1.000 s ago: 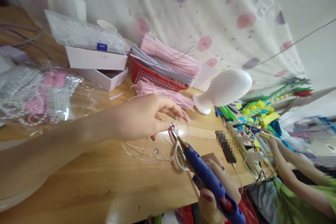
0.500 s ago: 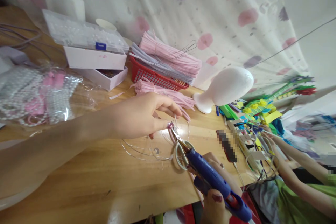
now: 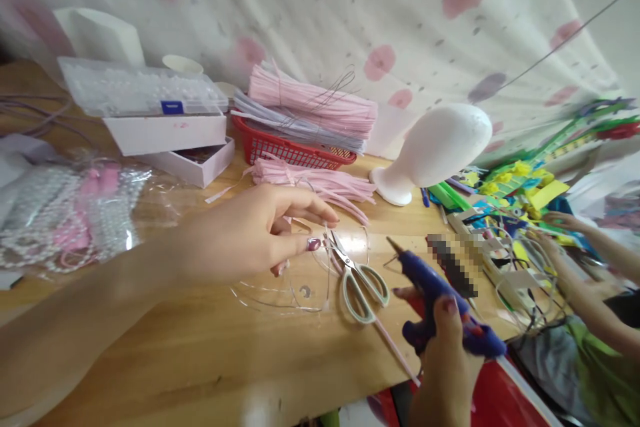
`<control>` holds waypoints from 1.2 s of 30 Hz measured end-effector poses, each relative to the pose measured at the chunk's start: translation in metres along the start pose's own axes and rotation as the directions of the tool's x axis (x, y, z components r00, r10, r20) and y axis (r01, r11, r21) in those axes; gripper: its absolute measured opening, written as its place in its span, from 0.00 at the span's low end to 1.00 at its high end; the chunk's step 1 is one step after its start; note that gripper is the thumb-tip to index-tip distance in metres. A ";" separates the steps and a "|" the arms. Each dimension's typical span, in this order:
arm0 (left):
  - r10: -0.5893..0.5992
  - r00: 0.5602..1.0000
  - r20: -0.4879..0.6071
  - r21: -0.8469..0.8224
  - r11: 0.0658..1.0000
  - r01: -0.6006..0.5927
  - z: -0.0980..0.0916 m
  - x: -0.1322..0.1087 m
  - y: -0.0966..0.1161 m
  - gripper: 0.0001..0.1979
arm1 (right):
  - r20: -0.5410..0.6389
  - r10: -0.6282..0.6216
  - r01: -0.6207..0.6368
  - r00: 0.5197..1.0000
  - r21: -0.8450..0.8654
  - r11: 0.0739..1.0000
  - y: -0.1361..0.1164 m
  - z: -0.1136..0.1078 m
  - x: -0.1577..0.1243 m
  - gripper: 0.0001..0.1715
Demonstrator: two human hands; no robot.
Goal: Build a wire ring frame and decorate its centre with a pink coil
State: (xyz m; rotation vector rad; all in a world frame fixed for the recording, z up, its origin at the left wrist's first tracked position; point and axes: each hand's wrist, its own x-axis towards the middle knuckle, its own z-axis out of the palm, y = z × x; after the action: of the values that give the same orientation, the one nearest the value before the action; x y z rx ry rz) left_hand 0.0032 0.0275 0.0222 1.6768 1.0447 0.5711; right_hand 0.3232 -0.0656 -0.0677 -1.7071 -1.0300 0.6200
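My right hand [image 3: 445,333] is closed around a blue hot glue gun [image 3: 433,287], whose nozzle points up and left above the table. Thumb and fingers of my left hand [image 3: 270,230] pinch a thin silvery wire [image 3: 328,273], which hangs in loops toward the tabletop; the exact grip point is small and partly hidden. Just right of these fingertips, scissors [image 3: 357,280] with pale handles lie on the wood, blades nearly closed. A single pink pipe cleaner [image 3: 397,350] passes beneath the scissors toward the table's front edge.
Behind my left hand lie a pink pipe-cleaner bundle [image 3: 310,180] and a red basket [image 3: 290,152] of more. A white foam head [image 3: 440,147] stands right of them. Bagged pearl strings [image 3: 65,213] lie left. At right, a co-worker's arms [image 3: 595,280] reach over a power strip [image 3: 493,267].
The glue gun has moved right, away from my left fingertips, and the scissors now show fully. My left hand keeps its pinch. The view has shifted slightly.
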 end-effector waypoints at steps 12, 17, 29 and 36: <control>-0.032 0.999 -0.008 0.054 0.998 0.033 0.001 -0.001 0.001 0.20 | -0.098 0.029 -0.075 0.995 -0.509 0.857 0.015 -0.002 0.046 0.32; -0.075 0.997 -0.024 0.081 0.994 0.077 0.001 -0.003 0.004 0.21 | -0.351 -0.038 -0.188 0.935 -0.585 0.789 0.006 -0.021 -0.002 0.31; -0.039 0.999 -0.014 0.081 0.996 0.040 0.001 -0.004 0.006 0.19 | 0.393 -0.112 0.352 0.913 -0.618 0.703 -0.001 0.043 0.009 0.13; -0.058 0.998 -0.022 0.111 0.992 0.060 -0.001 -0.005 0.005 0.19 | 0.335 -0.141 0.301 0.932 -0.497 0.814 -0.028 0.017 -0.001 0.15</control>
State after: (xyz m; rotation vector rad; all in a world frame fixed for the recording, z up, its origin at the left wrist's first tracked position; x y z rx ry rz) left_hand 0.0015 0.0232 0.0283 1.7344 1.1541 0.4990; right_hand 0.2997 -0.0550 -0.0481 -1.9681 -1.7168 0.4459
